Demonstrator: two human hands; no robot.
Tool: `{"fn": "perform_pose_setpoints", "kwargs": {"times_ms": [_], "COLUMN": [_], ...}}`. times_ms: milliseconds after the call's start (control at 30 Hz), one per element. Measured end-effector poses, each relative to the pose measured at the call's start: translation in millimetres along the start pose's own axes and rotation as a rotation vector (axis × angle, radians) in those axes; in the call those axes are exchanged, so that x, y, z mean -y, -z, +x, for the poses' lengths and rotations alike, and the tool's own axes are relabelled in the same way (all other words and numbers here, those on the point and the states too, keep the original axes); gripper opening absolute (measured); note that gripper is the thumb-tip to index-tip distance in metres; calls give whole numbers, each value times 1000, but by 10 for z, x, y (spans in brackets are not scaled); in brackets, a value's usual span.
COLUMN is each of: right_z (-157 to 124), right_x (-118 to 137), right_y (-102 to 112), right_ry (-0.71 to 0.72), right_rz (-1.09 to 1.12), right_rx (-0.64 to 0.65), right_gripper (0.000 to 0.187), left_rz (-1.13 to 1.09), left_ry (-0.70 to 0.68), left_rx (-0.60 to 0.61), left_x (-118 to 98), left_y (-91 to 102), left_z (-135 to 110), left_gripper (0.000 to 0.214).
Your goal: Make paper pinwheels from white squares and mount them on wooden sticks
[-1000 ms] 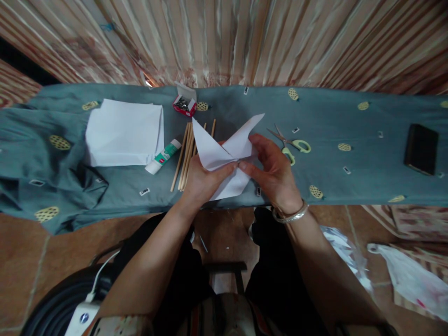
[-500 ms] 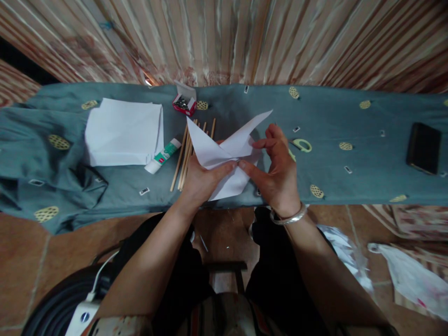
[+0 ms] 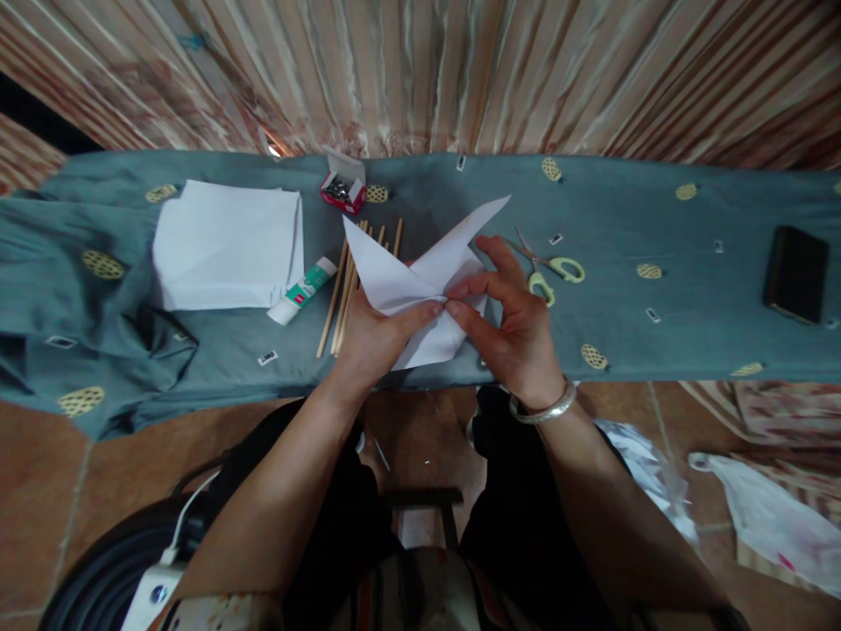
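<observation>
A folded white paper pinwheel [image 3: 427, 337] with pointed flaps is held up between both hands, over the front of the table. My left hand [image 3: 374, 337] grips it from the left, thumb pressed near its centre and fingers hidden behind. My right hand [image 3: 519, 329] pinches at the same centre with thumb and index finger, its other fingers curled loosely. Whether something small sits in that pinch is hidden. Several thin wooden sticks [image 3: 342, 294] lie just left of the paper. Green-handled scissors [image 3: 540, 261] rest, blades apart, beyond my right hand.
A stack of white paper [image 3: 227, 245] lies at the left, with a glue stick [image 3: 302, 291] beside it. Behind the sticks stands an open red box [image 3: 343, 186] of small metal pieces. A black object [image 3: 795, 274] lies far right on the green cloth [image 3: 696, 324].
My right index finger has come down from the paper's right flap to the centre, meeting the thumb. The scissors show more fully now. The pinwheel stays in my left hand.
</observation>
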State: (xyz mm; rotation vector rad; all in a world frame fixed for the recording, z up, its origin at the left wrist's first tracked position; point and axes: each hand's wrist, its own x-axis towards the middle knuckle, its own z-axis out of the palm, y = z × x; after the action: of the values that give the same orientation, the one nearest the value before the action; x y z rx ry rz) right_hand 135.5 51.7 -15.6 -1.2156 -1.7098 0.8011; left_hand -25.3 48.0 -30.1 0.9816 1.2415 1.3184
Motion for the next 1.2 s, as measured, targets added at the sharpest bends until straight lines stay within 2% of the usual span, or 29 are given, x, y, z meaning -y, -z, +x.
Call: {"fn": "perform_pose_setpoints", "kwargs": {"times_ms": [300, 533, 833, 1200], "right_z": [7, -8, -6, -4], "right_x": [-94, -127, -136, -66], "right_y": [9, -8, 2, 15], "right_ry": [56, 94, 128, 76], "right_rz": [-81, -113, -149, -113], "right_rx": [12, -7, 12, 20], "right_gripper": [6, 6, 7, 10], "left_rz": [-62, -73, -93, -242], "left_ry": [14, 0, 20, 19], "left_rx": [39, -13, -51, -13], "left_x": [54, 44, 44, 68], "left_y": [33, 9, -9, -44], "left_z": [15, 20, 18, 22], "left_gripper": [48, 35, 36, 33]}}
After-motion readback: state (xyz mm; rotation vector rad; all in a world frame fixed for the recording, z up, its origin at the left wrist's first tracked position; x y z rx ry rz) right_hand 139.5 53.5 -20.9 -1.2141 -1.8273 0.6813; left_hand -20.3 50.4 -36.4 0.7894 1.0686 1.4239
